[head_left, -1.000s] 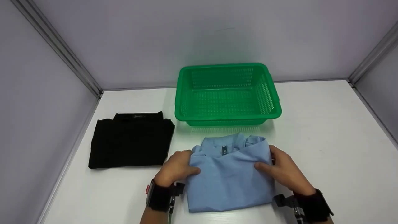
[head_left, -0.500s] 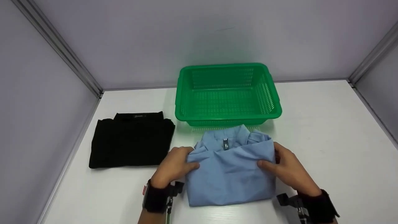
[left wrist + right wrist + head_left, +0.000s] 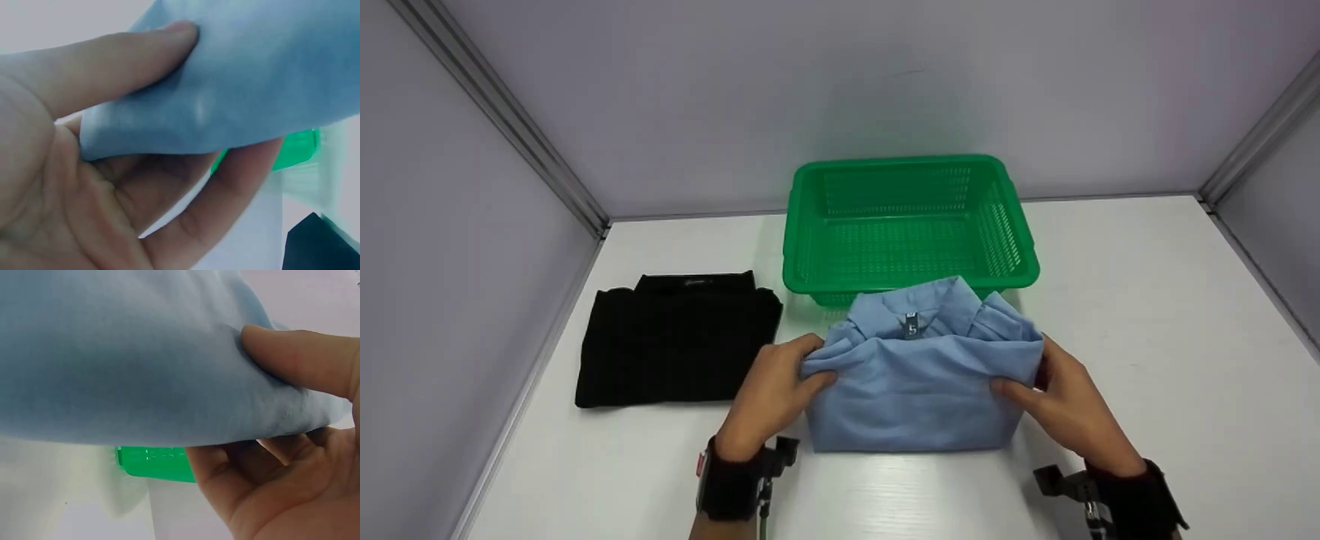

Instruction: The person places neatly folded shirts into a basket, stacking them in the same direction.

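Observation:
A folded light blue collared shirt (image 3: 922,382) is held between both hands in front of the basket, its collar and dark size label toward the far side. My left hand (image 3: 772,390) grips its left edge, thumb on top and fingers underneath, as the left wrist view shows. On the opposite edge my right hand (image 3: 1065,397) pinches the cloth the same way, with fingers below the fabric (image 3: 140,365) in the right wrist view. The shirt's collar overlaps the near rim of the green basket (image 3: 911,285) in the head view.
A black folded garment (image 3: 679,345) lies on the white table (image 3: 1147,337) at the left. The green plastic basket, with nothing in it, stands near the back wall (image 3: 900,90). Side panels border the table left and right.
Both hands have lifted the blue shirt and brought it forward toward the basket, its near edge leaving the table's front area. The basket and black garment stay where they were.

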{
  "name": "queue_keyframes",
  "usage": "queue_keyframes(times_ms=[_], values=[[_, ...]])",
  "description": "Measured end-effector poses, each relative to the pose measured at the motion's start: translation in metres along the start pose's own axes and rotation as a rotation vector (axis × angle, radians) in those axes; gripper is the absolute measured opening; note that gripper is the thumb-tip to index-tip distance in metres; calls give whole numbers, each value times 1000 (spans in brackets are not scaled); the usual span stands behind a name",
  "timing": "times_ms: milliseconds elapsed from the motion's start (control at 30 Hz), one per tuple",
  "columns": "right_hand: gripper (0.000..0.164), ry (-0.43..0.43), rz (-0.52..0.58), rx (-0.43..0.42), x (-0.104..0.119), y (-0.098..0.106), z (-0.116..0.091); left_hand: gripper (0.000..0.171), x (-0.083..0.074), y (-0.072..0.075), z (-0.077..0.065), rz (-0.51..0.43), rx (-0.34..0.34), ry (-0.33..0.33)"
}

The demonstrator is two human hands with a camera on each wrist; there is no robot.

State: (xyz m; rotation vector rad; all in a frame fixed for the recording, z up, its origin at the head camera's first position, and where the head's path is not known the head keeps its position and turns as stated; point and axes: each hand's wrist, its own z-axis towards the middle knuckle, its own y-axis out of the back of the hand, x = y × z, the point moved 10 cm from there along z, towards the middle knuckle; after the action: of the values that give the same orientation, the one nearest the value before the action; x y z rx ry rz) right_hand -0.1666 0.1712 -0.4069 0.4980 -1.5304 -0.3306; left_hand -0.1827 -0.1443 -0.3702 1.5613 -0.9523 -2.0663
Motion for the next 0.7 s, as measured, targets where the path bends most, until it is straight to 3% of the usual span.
queue_keyframes(times_ms=[267, 700], values=[[71, 87, 15, -84, 13, 12, -4, 13, -11, 14, -3, -22, -100, -35], [52, 231, -92, -283, 33, 22, -15, 14, -22, 26, -3, 72, -235, -96]])
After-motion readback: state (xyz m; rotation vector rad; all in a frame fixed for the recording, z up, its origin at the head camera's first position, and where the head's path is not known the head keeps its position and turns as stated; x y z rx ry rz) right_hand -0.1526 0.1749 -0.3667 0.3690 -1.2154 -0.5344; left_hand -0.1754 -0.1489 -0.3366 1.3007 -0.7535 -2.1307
